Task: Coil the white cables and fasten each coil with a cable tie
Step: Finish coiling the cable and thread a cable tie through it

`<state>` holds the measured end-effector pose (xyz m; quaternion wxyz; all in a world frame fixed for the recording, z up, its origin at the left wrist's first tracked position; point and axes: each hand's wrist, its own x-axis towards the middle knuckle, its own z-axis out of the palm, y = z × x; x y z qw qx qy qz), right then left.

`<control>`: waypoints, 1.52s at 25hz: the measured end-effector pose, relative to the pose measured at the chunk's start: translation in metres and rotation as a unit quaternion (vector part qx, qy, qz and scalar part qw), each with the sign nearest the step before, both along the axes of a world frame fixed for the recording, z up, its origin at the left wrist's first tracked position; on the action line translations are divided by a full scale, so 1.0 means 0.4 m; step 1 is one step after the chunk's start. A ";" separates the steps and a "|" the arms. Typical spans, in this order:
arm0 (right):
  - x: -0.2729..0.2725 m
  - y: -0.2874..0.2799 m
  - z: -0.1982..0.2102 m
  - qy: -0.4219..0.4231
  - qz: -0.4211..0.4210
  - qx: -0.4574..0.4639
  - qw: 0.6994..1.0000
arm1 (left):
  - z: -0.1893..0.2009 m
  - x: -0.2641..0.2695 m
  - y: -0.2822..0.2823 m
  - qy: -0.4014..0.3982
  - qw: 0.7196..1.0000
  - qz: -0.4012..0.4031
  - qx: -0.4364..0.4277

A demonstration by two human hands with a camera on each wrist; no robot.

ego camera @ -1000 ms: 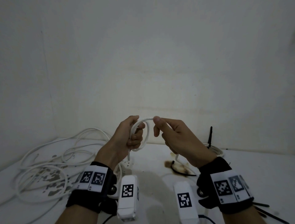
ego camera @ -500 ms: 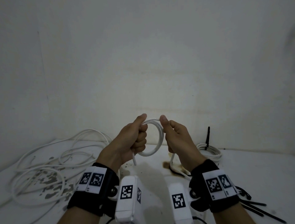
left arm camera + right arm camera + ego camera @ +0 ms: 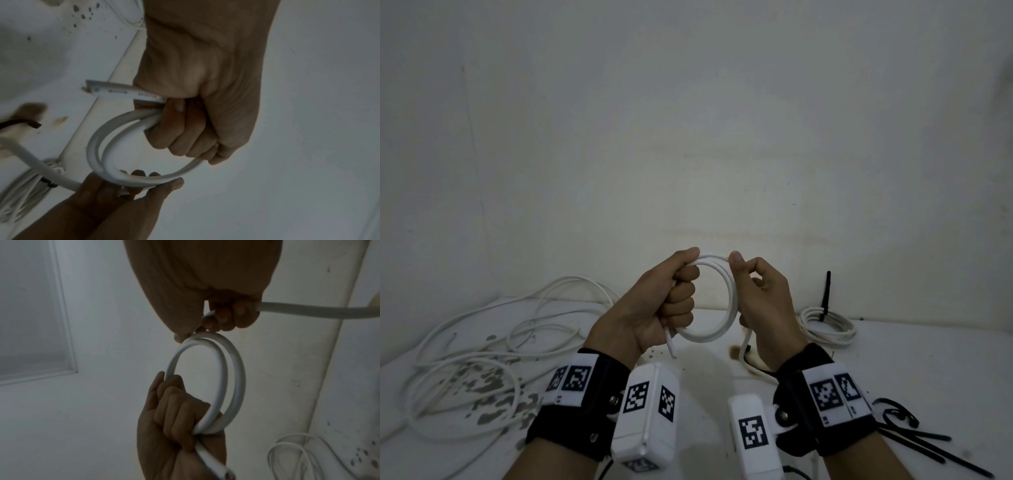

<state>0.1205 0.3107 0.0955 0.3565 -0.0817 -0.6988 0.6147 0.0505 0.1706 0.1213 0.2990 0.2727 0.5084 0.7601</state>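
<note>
2 cable loops (image 3: 724,308) inside curled fingers (image 3: 681,294)

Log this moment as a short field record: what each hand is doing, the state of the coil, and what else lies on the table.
left hand: grips the coil, cut end sticking out below
right hand: pinches the coil's other side, cable trailing down to the table
coil: two loops visible, no tie on it
finished coil: on the table, black tie upright on it
loose white cables: tangled at left
black cable ties: lying at right
</note>
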 end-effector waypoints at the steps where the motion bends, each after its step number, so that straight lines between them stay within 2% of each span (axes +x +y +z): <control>1: -0.002 -0.004 -0.002 -0.008 0.029 -0.019 0.999 | 0.001 -0.001 -0.002 -0.003 1.000 -0.005 0.008; 4: -0.003 -0.006 0.001 -0.085 0.132 -0.080 0.984 | 0.006 -0.005 -0.019 -0.033 0.998 -0.030 0.051; 7: -0.004 0.004 -0.006 -0.123 0.183 -0.090 0.971 | 0.005 -0.020 -0.029 -0.091 0.985 -0.077 0.124; 9: -0.009 0.008 -0.023 -0.165 0.158 -0.002 0.974 | 0.005 -0.031 -0.030 -0.117 0.974 -0.083 0.177; 11: -0.015 0.012 -0.049 -0.232 0.135 0.137 0.954 | 0.005 -0.044 -0.032 -0.142 0.960 -0.048 0.235; 14: -0.017 0.028 -0.104 -0.348 0.161 0.300 0.874 | 0.003 -0.070 -0.034 -0.190 0.926 0.048 0.324; 16: -0.015 0.039 -0.124 -0.389 0.164 0.354 0.834 | 0.001 -0.089 -0.044 -0.209 0.903 0.116 0.358; 19: 0.004 0.024 -0.080 -0.357 0.160 0.358 0.848 | -0.005 -0.114 -0.062 -0.212 0.878 0.210 0.374; 20: 0.011 0.012 -0.056 -0.342 0.155 0.386 0.842 | -0.006 -0.118 -0.066 -0.206 0.873 0.240 0.371; 22: 0.030 -0.015 -0.014 -0.328 0.120 0.475 0.808 | -0.007 -0.120 -0.070 -0.194 0.865 0.284 0.366; 24: 0.043 -0.045 0.012 -0.300 0.074 0.535 0.787 | -0.005 -0.118 -0.068 -0.183 0.861 0.307 0.363; 26: 0.051 -0.076 0.022 -0.260 0.048 0.567 0.780 | -0.002 -0.111 -0.062 -0.173 0.863 0.317 0.355; 29: 0.063 -0.107 0.036 -0.196 0.025 0.586 0.786 | 0.004 -0.096 -0.050 -0.141 0.872 0.338 0.324; 32: 0.075 -0.117 0.061 -0.148 -0.001 0.602 0.785 | 0.001 -0.088 -0.035 -0.095 0.897 0.351 0.251; 36: 0.080 -0.108 0.076 -0.026 -0.029 0.610 0.791 | -0.012 -0.063 -0.010 0.018 0.953 0.301 0.034; 38: 0.068 -0.089 0.072 0.017 -0.055 0.610 0.790 | -0.021 -0.044 -0.002 0.112 0.953 0.266 -0.090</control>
